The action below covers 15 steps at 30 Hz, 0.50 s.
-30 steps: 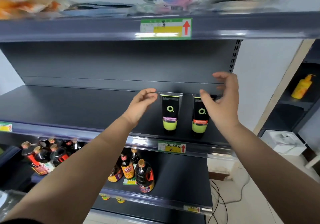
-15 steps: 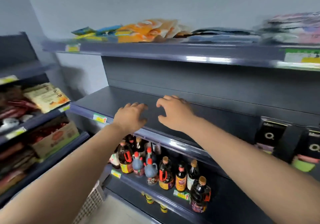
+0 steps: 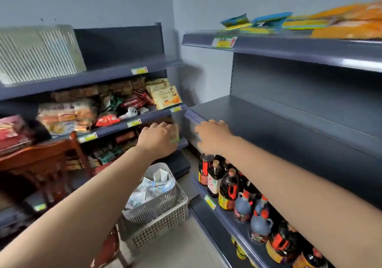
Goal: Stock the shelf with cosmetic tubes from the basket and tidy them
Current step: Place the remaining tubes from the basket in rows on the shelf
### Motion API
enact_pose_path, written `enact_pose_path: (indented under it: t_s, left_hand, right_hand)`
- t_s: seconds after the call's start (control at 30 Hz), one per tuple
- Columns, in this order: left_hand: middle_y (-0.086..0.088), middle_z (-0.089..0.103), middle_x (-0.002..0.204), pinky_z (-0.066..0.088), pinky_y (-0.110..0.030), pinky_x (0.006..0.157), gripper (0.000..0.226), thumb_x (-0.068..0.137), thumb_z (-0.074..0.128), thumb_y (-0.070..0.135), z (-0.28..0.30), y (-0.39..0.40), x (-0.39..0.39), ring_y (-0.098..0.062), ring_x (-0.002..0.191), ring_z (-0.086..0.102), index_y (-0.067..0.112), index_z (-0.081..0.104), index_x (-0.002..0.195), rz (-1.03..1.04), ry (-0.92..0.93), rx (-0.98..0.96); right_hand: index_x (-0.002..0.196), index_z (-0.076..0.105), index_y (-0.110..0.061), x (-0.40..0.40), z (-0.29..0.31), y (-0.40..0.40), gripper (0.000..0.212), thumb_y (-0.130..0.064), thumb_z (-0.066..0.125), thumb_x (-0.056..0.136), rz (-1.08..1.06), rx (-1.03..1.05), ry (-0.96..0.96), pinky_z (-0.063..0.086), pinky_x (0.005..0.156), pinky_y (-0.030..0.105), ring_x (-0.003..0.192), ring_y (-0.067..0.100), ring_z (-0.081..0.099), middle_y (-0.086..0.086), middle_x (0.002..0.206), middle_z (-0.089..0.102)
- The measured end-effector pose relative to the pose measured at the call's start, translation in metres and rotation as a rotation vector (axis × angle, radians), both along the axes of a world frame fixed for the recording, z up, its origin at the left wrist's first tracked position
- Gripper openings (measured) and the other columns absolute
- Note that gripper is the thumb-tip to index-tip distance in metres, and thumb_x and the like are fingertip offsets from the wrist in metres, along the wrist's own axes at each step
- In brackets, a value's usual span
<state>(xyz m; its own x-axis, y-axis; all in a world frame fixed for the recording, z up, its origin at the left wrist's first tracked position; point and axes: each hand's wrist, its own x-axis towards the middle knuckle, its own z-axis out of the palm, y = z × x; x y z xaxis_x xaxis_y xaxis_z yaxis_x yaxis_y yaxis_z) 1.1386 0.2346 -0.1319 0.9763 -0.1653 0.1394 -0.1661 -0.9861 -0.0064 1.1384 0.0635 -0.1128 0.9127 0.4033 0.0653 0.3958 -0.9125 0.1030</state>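
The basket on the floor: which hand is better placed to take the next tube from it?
Probably the left hand. It hangs empty almost straight above the basket, while the right hand is further right, at the shelf edge.

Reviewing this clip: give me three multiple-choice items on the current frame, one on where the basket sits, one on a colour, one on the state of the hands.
1. Where is the grey plastic lattice basket?
A. on the floor between the two shelf units
B. on the bare dark grey metal shelf
C. on the wooden chair

2. What colour are the caps of the squat dark jugs on the lower shelf?
A. green
B. red
C. white

3. What are the left hand and right hand doing?
A. each grips a tube
B. both are empty, fingers spread
C. both are inside the basket

Answers: 1 A, it stands on the floor below the hands. 2 B, red tops show on the jugs. 3 B, neither hand holds anything; the right one is at the bare dark grey metal shelf's corner.
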Motion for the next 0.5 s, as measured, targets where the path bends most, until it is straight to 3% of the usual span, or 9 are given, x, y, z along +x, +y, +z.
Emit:
enact_pose_path:
  t_s: [0.2,0.5]
  left_hand:
    - [-0.003,0.047,0.133,0.034,-0.041,0.099,0.046,0.089,0.047,0.036,-0.014,0.060,0.053,-0.027,0.122,0.042,0.022,0.042,0.133,0.175,0.067,0.048]
    - [-0.004,0.044,0.137,0.026,-0.042,0.107,0.054,0.087,0.050,0.042,-0.047,0.132,0.139,-0.027,0.129,0.037,0.023,0.039,0.135,0.360,0.129,0.105]
  right_hand:
    - [0.122,0.049,-0.013,0.082,-0.024,0.069,0.037,-0.029,0.048,0.089,0.185,-0.039,0.055,0.033,0.096,0.042,0.121,0.030,0.042,0.009,0.126,0.051]
    - [0.127,0.047,-0.014,0.199,-0.056,0.146,0.042,-0.033,0.052,0.089,0.321,-0.107,0.119,0.032,0.101,0.043,0.123,0.029,0.041,0.007,0.129,0.048]
